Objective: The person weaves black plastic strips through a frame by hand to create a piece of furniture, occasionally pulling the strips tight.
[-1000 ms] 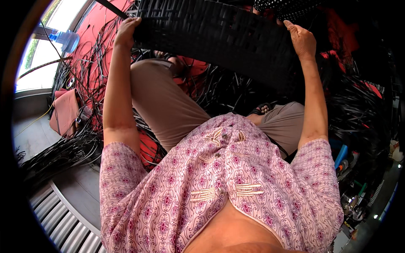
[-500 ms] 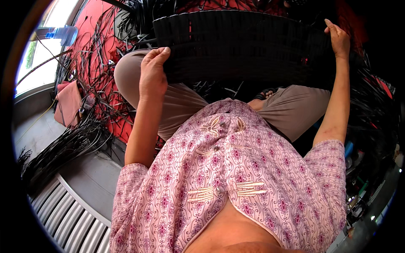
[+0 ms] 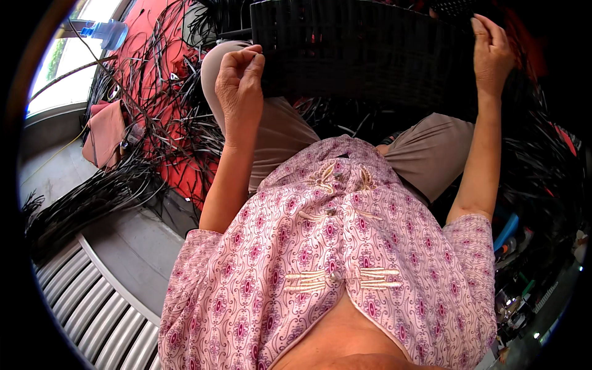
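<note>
A wide black woven panel [image 3: 345, 58] of flat strips stands upright over my crossed legs, its far edge curving across the top of the view. My left hand [image 3: 242, 86] is closed at its left side, thumb against bent fingers. At the dark right side, my right hand [image 3: 494, 55] grips the panel with its fingers pointing away from me. The panel's right border is lost in shadow, so that grip shows only in part.
Loose black strips [image 3: 163, 105] lie tangled over a red floor covering [image 3: 145, 31] at left. Nearby are a strip bundle [image 3: 92, 191], a pinkish cloth [image 3: 103, 135], a clear blue bottle [image 3: 111, 35] and a slatted grey metal piece [image 3: 86, 296]. Tools and clutter sit at lower right.
The panel and my left hand have moved a little away from me and to the right. My left knee has shifted right, and the view has shifted slightly. Both hands stay at the panel's sides.
</note>
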Tool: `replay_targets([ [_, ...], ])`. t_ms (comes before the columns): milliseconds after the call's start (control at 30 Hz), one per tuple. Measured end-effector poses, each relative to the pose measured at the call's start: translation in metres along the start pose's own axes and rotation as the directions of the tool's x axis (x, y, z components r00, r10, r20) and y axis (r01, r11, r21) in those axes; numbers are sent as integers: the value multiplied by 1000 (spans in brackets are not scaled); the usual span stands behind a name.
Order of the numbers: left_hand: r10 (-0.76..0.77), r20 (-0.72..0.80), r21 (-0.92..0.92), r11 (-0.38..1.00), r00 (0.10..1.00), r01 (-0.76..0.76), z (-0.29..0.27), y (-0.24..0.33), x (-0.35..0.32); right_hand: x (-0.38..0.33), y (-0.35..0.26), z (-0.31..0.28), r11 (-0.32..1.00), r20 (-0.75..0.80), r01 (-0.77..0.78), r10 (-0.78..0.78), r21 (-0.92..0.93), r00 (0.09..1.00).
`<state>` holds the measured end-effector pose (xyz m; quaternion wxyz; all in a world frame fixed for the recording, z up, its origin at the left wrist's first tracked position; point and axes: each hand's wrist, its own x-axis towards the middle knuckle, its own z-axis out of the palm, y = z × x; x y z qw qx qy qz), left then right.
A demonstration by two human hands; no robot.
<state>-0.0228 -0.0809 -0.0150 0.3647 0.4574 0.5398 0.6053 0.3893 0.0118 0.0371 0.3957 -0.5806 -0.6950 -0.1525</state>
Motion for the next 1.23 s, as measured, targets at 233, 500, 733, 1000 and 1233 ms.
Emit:
replay_targets([
  [233, 57, 33, -104, 993, 998, -53, -18, 43, -5, -17, -193, 49, 640, 283, -12, -324, 769, 903],
  [500, 211, 185, 6, 976, 960, -216, 2, 68, -7, -24, -191, 46, 383, 546, -406, -409, 830, 731],
  [733, -8, 425, -108, 992, 905, 60, 22, 32, 24, -36, -164, 41, 435, 670, -561, -146, 704, 728],
  [1000, -184, 214, 293, 949, 959, 117, 23, -4, 17, -50, -151, 67, 213, 672, -662, 35, 719, 740],
  [1233, 66, 253, 772, 587, 965, -243, 39, -9, 16, -47, -153, 68, 263, 682, -659, 5, 704, 731],
])
